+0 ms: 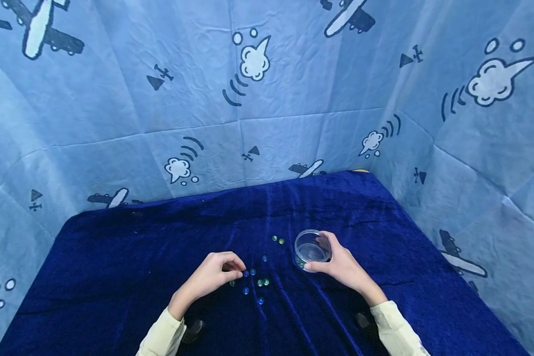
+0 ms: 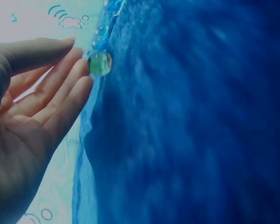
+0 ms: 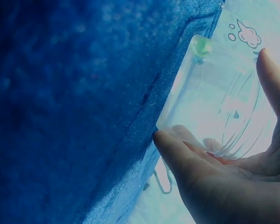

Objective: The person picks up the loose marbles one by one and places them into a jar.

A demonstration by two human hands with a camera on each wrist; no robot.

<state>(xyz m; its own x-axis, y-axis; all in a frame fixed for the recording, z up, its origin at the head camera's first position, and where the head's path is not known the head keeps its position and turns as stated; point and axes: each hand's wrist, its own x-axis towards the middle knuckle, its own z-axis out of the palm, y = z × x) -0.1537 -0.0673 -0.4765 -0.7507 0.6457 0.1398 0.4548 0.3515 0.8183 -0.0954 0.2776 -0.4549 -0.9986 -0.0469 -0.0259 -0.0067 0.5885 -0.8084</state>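
Note:
My right hand [image 1: 340, 264] grips a clear plastic jar [image 1: 312, 247] around its side. The jar has no lid on and tilts a little; green marble glass [image 3: 201, 46] shows at its bottom. My left hand [image 1: 215, 272] reaches low over the cloth, its fingertips beside a blue marble [image 1: 246, 273]. In the left wrist view its fingers are fairly straight, the thumb stands apart from them, and no marble shows between. Another blue marble [image 1: 253, 272] lies just right, and a green marble [image 1: 232, 283] lies under the hand.
A dark blue velvet cloth [image 1: 160, 247] covers the table. More marbles lie about: a green pair [image 1: 263, 282], blue ones [image 1: 260, 300] nearer me, and two yellow-green ones [image 1: 282, 241] left of the jar. Blue printed curtains [image 1: 213, 163] enclose the table's back and sides.

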